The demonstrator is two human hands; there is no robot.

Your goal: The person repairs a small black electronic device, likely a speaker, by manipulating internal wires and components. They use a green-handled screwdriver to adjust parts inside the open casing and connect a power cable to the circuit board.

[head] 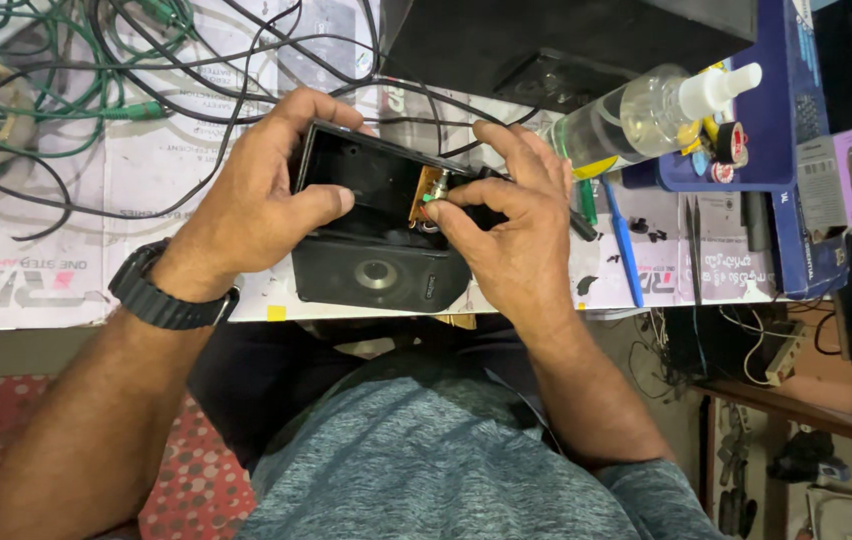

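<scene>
Speaker box [376,215], a black one, sits at the near edge of the table [66,290], held between both hands; its back is off, so you can look into the dark empty inside; the round speaker face [378,272] shows on the side just below the fingers. The left hand [261,190] grips the box; its fingers curl over the far rim and its thumb presses flat on the near wall. The right hand [516,225] is at the other end; its thumb and first finger are pressed together, pinching a small part at a little brown board [427,196] with a green bit on it, and I judge that this board is being worked on. So the opening part looks done; the box is not closed up, and the board is not out of it. Black wires [416,105] run away from just past the fingers. To the right of the right fingers stand a clear pump bottle [646,115], a blue pen [626,245] and a blue tray [761,130] with small rolls. A black watch [168,290] is on the left wrist.
</scene>
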